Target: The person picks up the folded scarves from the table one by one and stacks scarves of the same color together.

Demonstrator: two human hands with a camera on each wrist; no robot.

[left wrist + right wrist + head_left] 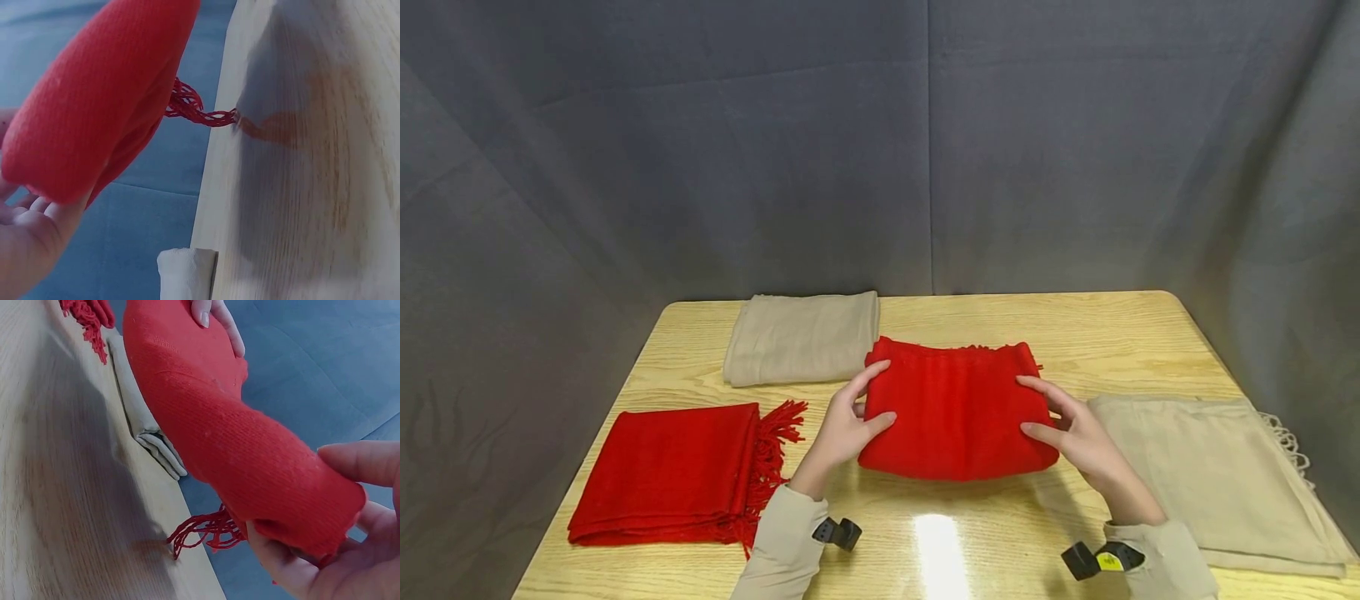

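A folded red scarf is held up above the middle of the table, its fringe dangling underneath in both wrist views. My left hand grips its left edge, thumb on the near face and fingers around the side. At the opposite edge my right hand grips the scarf the same way; in the right wrist view the thumb and fingers pinch the folded layers. Parts of the fingers are hidden behind the cloth.
Another folded red scarf with fringe lies at the table's left. A folded beige cloth sits at the back left, and a beige fringed scarf at the right. Grey curtains surround the wooden table.
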